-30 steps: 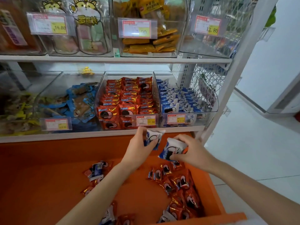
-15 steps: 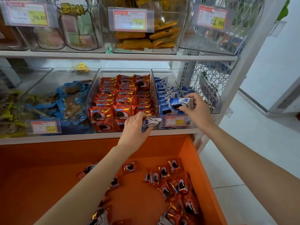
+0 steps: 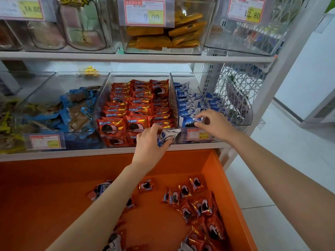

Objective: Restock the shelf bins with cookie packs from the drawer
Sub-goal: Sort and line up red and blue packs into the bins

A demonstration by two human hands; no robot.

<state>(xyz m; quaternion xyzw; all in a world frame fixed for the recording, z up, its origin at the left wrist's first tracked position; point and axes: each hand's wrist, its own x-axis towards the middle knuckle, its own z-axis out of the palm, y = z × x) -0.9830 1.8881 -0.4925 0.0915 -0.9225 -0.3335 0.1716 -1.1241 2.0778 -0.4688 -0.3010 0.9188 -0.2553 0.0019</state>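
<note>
Blue-and-white cookie packs (image 3: pixel 201 104) are going into the rightmost bin (image 3: pixel 249 115): the right hand (image 3: pixel 216 126) is pinching 1 pack (image 3: pixel 189 121) at its front row, while the left hand (image 3: pixel 147 143) is gripping a 2nd pack (image 3: pixel 169 135) just in front (not yet placed). Seating each label-forward, without crushing neighbours, is looking wisest.

Desk: How was the light?
Photographer: It was bright and even, with no lamp in view. The right side was the palest, and the floor (image 3: pixel 272 178) was nearly washed out. The orange drawer (image 3: pixel 45 187) was saturated and dimmer on its left.
Desk: Any glare?
Photographer: A soft sheen lay on the clear bins (image 3: pixel 137 77) and the foil of the red packs (image 3: pixel 137 122).
Desk: And sharpness?
Photographer: The centre was fair. The white pack (image 3: pixel 167 137) gripped by the left hand (image 3: pixel 148 142) and the blue pack (image 3: pixel 189 122) pinched by the right hand (image 3: pixel 215 124) were slightly soft. Small print on the price tag (image 3: pixel 145 12) was smeared. The wide lens bowed the shelf upright (image 3: pixel 264 104).
</note>
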